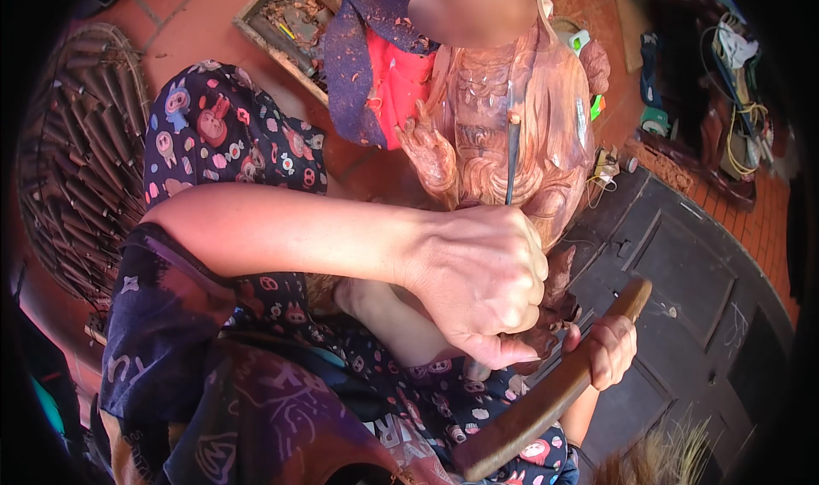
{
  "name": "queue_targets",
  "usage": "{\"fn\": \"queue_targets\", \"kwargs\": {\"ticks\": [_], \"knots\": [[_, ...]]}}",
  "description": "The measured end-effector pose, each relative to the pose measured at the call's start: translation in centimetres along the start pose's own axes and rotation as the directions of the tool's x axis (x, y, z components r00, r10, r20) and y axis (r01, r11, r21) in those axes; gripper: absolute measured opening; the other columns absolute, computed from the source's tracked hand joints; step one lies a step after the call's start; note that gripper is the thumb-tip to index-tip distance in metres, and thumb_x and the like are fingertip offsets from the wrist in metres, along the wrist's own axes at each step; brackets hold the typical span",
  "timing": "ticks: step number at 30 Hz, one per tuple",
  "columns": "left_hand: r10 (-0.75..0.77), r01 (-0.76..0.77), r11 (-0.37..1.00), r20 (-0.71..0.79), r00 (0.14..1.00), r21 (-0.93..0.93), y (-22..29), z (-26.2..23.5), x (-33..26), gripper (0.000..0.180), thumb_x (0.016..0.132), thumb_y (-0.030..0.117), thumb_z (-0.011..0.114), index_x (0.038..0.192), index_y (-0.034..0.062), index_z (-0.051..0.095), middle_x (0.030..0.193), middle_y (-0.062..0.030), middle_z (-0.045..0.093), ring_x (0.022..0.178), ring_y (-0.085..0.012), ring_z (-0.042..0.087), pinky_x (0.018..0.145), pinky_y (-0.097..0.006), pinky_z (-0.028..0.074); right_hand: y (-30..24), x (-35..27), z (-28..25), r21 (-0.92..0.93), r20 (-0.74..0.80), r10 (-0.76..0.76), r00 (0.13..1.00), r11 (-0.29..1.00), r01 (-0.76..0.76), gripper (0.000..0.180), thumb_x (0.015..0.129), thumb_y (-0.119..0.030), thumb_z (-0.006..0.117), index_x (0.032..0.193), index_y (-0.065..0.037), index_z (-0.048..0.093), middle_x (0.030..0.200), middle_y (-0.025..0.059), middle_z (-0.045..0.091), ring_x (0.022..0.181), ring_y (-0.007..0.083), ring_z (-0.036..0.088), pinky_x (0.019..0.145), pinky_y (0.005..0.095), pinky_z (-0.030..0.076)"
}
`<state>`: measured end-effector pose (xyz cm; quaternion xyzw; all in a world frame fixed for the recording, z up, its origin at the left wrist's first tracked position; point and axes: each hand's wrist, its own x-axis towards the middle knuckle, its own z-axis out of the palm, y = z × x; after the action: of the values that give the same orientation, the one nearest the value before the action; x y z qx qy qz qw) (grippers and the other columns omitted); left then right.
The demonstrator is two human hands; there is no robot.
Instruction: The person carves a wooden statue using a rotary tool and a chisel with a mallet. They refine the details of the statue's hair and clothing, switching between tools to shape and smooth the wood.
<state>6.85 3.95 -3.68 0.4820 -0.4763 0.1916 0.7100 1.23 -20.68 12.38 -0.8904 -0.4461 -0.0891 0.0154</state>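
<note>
Head view, looking down into a lap in patterned dark trousers (230,135). Centre frame, left hand (482,280) closed in a tight fist, knuckles up, forearm crossing in from the left edge; thin dark chisel (512,156) rising out of the top of that fist, shaft running straight up against the carving. Reddish wooden statue (503,118) upright in the upper centre, ornate folds and a small carved hand showing on its left side, lower part hidden behind the fist. Lower right of centre, right hand (610,348) wrapped around a long flat wooden mallet (554,391), fingers curled over its upper third; mallet slanting from the bottom centre up to the right, its top end just past the fingers and close to the base of the carving, apart from the chisel's handle as far as can be told. Red and blue cloth (375,75) draped at the top centre, beside the statue. Wooden tray (286,20) of scraps in the upper left centre on orange tiles. Round woven basket (77,152) packed with dark-handled tools along the left edge. Dark panelled board (682,280) flat on the floor at the right, under the mallet hand. Clutter of cords and tools (734,84) in the upper right, too small to sort out.
</note>
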Motion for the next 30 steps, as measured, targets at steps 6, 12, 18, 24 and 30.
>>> {"fn": "queue_targets", "kwargs": {"ticks": [6,12,18,24,30], "knots": [[0.009,-0.011,0.999,0.059,0.998,0.044,-0.2,-0.6,-0.2,0.039,0.078,0.037,0.064,0.053,0.0139,0.045,0.055,0.0002,0.044,0.054,-0.0171,0.051,0.050,-0.031,0.042,-0.1,0.6,1.3,-0.011,-0.020,0.014,1.000,1.000,-0.014,0.031,0.067,-0.002,0.081,0.079,-0.002,0.053,0.066,0.0113,0.057,0.056,0.0263,0.057,0.052,0.0371,0.049],[0.067,-0.095,0.950,0.102,0.993,0.297,-0.9,-2.2,0.4,0.039,0.082,0.038,0.058,0.053,0.0141,0.047,0.055,0.0007,0.045,0.055,-0.0142,0.051,0.051,-0.028,0.042,0.2,1.2,2.2,-0.069,0.051,0.125,0.991,0.990,-0.121,0.029,0.071,-0.004,0.077,0.069,-0.002,0.048,0.061,0.0118,0.054,0.051,0.0241,0.055,0.048,0.0364,0.046],[-0.038,0.039,0.984,-0.007,0.999,0.173,2.2,1.1,2.4,0.050,0.090,0.045,0.051,0.055,0.0098,0.049,0.057,0.0000,0.046,0.058,-0.0154,0.051,0.052,-0.027,0.042,0.1,1.2,1.4,0.138,-0.059,0.151,0.987,0.980,-0.142,0.032,0.070,-0.010,0.079,0.068,-0.002,0.048,0.055,0.0099,0.051,0.049,0.0236,0.053,0.047,0.0343,0.045],[-0.098,0.101,0.988,-0.035,0.995,0.120,1.9,3.5,2.9,0.048,0.087,0.044,0.056,0.054,0.0093,0.050,0.057,-0.0010,0.047,0.057,-0.0163,0.052,0.050,-0.029,0.044,-0.4,1.9,0.7,0.091,-0.087,0.135,0.987,0.988,-0.127,0.028,0.063,-0.013,0.073,0.068,-0.001,0.049,0.054,0.0102,0.051,0.048,0.0241,0.053,0.046,0.0337,0.045],[-0.095,0.104,0.989,-0.087,0.992,0.107,1.0,3.3,2.2,0.046,0.080,0.043,0.063,0.053,0.0054,0.056,0.055,-0.0064,0.056,0.055,-0.0229,0.059,0.052,-0.036,0.049,0.2,1.0,0.9,0.131,-0.040,0.052,0.998,0.990,-0.047,0.032,0.051,-0.021,0.066,0.070,0.000,0.050,0.057,0.0110,0.053,0.050,0.0245,0.055,0.046,0.0335,0.045]]}}
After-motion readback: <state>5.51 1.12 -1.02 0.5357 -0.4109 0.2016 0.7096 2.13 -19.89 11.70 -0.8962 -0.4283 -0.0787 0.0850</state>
